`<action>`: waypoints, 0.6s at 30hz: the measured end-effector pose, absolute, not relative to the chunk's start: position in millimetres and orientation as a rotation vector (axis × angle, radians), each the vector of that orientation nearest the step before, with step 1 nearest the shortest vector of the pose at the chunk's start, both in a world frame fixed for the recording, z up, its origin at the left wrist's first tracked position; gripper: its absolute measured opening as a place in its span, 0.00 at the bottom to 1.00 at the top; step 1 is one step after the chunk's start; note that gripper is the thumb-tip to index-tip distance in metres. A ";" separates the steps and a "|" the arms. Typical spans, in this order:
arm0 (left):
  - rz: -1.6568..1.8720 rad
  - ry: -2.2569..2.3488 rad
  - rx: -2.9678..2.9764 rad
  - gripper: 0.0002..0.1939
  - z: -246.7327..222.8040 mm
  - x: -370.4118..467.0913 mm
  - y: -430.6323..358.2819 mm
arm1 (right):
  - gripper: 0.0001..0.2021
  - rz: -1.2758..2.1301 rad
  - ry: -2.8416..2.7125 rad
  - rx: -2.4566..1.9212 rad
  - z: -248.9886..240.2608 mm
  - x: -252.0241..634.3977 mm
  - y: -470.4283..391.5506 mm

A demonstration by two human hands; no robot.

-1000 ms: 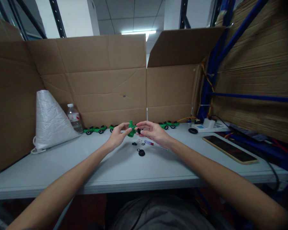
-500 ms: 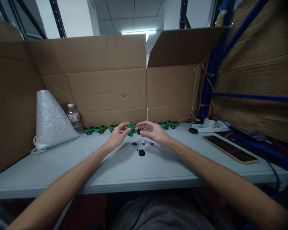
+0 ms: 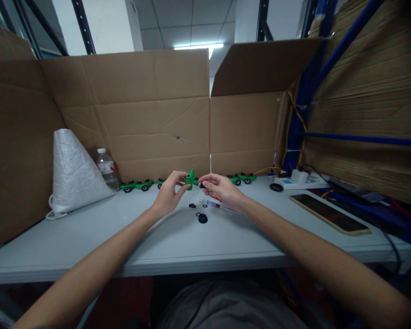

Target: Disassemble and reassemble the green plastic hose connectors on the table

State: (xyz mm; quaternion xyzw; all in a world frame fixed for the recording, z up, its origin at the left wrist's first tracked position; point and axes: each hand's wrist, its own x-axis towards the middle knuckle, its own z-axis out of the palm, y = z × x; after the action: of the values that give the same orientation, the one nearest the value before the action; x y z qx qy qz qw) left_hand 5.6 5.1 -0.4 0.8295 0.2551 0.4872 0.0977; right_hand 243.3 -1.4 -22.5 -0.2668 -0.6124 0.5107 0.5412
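A green plastic piece (image 3: 190, 178) is held up over the table between the thumb and fingers of my left hand (image 3: 171, 192). Close on its right is my right hand (image 3: 222, 189), thumb and fingers pinched together; what they hold, if anything, is too small to tell. Below the hands lie a small black part (image 3: 192, 205), a round black part (image 3: 202, 219), small rings and a white bit. A screwdriver (image 3: 214, 204) with a clear and red handle rests under my right hand, its shaft pointing right.
Green toy cars (image 3: 137, 185) line the back of the white table (image 3: 150, 260). At left stand a silver bag (image 3: 75, 173) and a bottle (image 3: 106, 168). A phone (image 3: 329, 213), a black disc (image 3: 276, 187) and a power strip (image 3: 299, 181) lie at right.
The green piece has been turned more upright and shifted slightly right in my left hand. My right thumb and fingers have drawn closer together.
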 end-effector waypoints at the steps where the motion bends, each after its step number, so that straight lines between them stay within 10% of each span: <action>1: 1.425 0.739 2.476 0.13 1.1 6.4 2.1 | 0.18 1.237 -1.435 -0.624 -22.7 243.4 -0.6; 18: 1.388 0.520 2.749 0.12 -1.4 7.4 -0.1 | 0.20 1.260 -1.396 -0.597 -25.7 238.4 -1.1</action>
State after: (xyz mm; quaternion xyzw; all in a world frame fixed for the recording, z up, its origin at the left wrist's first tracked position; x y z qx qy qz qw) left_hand 7.4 -0.1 -1.4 0.8801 0.1665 0.4445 0.0093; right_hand 238.4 -1.1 -25.7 -0.2525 -0.5900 0.5327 0.5516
